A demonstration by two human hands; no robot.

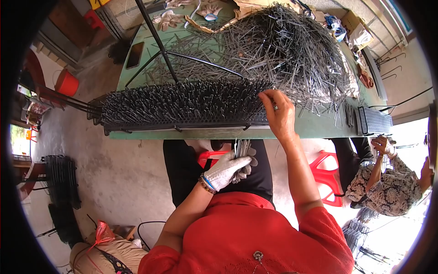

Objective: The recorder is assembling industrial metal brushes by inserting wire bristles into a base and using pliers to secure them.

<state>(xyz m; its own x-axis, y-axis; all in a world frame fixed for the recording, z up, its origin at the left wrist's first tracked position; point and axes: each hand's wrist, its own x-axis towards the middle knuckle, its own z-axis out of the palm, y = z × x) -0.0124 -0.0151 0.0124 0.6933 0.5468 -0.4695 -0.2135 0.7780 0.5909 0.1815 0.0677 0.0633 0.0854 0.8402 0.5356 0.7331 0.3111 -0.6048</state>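
My left hand [227, 170], in a pale work glove, is closed around a small bundle of thin grey metal strips [242, 148] over my lap. Bare and wearing a ring, my right hand [280, 113] is at the right end of a long black perforated rack [182, 124]. Its thumb and fingertips are pressed together beside the upright pieces; anything between them is too small to make out. Many thin dark metal pieces [182, 100] stand close together in the rack, which lies along the table's near edge.
A large heap of loose metal strips [292, 59] covers much of the green table [191, 134]. Work gloves [168, 20] and a phone [135, 55] lie at the far left. A black rod frame [157, 36] rises behind the rack. Another person [388, 182] sits at right near a smaller rack [375, 121].
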